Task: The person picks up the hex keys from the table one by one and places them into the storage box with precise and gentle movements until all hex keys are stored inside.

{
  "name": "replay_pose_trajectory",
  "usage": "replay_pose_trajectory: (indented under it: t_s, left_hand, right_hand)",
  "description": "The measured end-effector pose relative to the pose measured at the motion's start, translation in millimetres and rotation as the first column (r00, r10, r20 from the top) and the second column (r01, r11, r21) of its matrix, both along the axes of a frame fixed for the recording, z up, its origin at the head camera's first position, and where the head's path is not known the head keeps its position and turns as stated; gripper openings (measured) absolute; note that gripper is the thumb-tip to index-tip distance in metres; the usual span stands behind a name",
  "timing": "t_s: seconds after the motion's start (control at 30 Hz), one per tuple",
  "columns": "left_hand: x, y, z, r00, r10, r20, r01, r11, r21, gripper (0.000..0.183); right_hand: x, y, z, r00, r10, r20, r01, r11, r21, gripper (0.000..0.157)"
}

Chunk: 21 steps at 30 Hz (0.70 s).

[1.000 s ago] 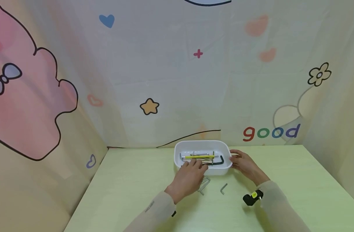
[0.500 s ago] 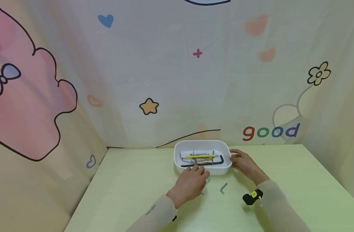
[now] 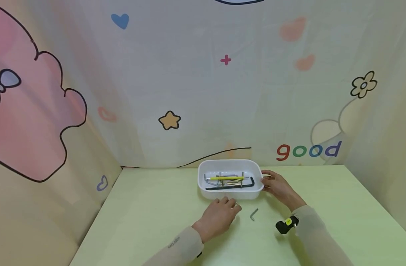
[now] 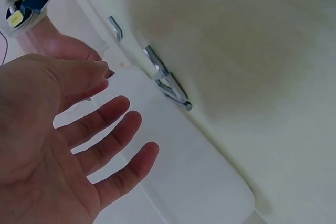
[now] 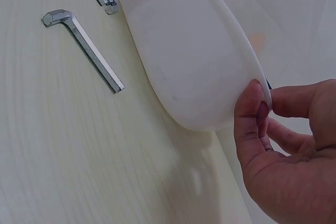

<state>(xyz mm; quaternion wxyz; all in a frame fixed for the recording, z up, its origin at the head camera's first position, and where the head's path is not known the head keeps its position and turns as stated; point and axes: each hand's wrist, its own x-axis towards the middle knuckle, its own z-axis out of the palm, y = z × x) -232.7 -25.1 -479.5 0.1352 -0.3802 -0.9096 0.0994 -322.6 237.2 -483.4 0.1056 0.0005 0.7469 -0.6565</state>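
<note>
A white plastic tray (image 3: 234,195) stands near the back of the table, holding several metal hex keys. In it lie a large black hex key (image 3: 229,187) and a thin yellow rod (image 3: 227,178) with metal ends. My right hand (image 3: 280,188) pinches the tray's right rim between thumb and fingers. My left hand (image 3: 217,218) hovers just in front of the tray, fingers relaxed and spread. Close to its fingertips, silver hex keys (image 4: 168,80) lie against the tray's front, mostly hidden in the head view. A single short hex key (image 5: 84,51) rests further right.
The pale green table (image 3: 149,214) extends to both sides of the tray. Behind it hangs a printed curtain (image 3: 196,92), with more cloth at left and right. A black camera (image 3: 284,226) is strapped to the right wrist.
My left hand has drawn back from over the tray and come down toward the hex keys in front of it. The right hand keeps its grip on the rim.
</note>
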Motion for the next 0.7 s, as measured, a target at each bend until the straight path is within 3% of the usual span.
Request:
replay_pose_trajectory:
  t_s: [0.47,0.7]
  left_hand:
    - [-4.3,0,-12.3,1.0,0.01,-0.024,-0.01,1.0,0.005,0.02]
    - [-6.2,1,-15.4,0.999,0.025,0.022,-0.025,1.0,0.012,0.017]
  right_hand:
    - [-5.3,-1,-1.0,1.0,-0.019,0.009,0.019,1.0,-0.01,0.051]
    - [-5.1,0,-4.1,1.0,-0.018,0.007,0.018,1.0,-0.022,0.051]
